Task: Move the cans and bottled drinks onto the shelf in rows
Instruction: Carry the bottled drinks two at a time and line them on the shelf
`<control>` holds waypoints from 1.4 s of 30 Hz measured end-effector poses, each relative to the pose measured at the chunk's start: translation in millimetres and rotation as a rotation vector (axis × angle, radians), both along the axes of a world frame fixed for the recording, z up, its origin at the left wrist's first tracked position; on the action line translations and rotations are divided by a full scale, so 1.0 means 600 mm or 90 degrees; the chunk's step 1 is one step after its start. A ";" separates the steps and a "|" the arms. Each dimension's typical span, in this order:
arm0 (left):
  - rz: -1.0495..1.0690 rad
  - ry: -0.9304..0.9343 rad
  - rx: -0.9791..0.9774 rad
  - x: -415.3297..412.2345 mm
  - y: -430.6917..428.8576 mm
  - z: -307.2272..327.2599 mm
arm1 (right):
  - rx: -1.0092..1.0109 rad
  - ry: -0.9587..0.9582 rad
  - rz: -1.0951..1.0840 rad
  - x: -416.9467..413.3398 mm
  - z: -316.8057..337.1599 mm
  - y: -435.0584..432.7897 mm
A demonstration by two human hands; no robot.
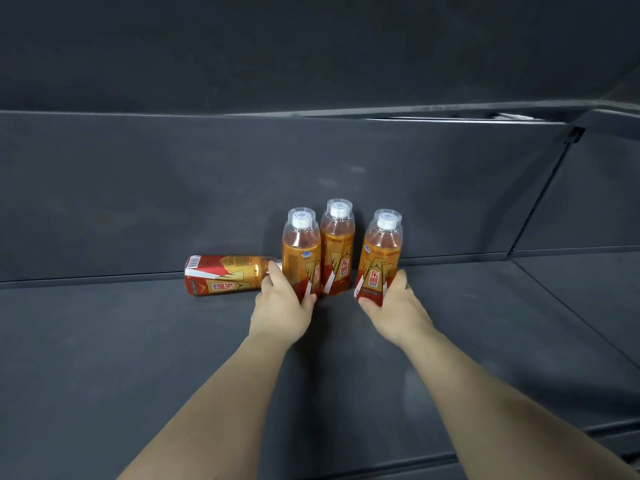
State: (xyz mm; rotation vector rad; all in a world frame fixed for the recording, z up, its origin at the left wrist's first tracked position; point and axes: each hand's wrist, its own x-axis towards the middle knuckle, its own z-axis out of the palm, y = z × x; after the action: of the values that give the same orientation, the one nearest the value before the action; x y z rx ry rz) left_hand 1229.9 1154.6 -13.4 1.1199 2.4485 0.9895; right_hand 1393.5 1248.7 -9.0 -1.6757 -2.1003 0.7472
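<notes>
Row-placing step, near back edge of shelf (138, 341): left hand (282, 301) grips left bottle (300, 252), right hand (393, 308) grips right bottle (380, 259), middle bottle (337, 249) upright between, fallen bottle (223, 276) on its side leftward; next move likely seats these 2, releases, rights the 1 fallen.

A dark-grey back wall (138, 188) meets a side panel (599, 195) in dim light

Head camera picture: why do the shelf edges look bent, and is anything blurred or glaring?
Head view: the wide-angle lens bows the shelf's straight edges; light is dim and even, shadows soft; the standing bottles look sharp, with faint shine on the lying bottle.
</notes>
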 end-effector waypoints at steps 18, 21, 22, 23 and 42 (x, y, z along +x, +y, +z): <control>0.111 -0.092 0.162 -0.014 0.081 0.003 | 0.057 0.178 -0.139 -0.057 -0.011 0.067; 0.087 -0.089 0.171 -0.019 0.076 0.004 | 0.058 0.183 -0.138 -0.056 -0.010 0.069; 0.077 -0.096 0.168 -0.022 0.074 0.004 | 0.056 0.186 -0.136 -0.055 -0.009 0.069; 0.064 -0.106 0.167 -0.026 0.072 0.006 | 0.054 0.189 -0.134 -0.053 -0.007 0.069; -0.006 -0.249 0.227 -0.002 0.031 0.006 | 0.021 0.256 -0.041 -0.028 0.001 0.019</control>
State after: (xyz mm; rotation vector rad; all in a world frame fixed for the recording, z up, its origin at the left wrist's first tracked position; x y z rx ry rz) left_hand 1228.5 1173.0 -9.8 0.9228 2.0048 1.5223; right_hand 1376.9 1260.0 -8.6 -1.4260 -1.7633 0.9337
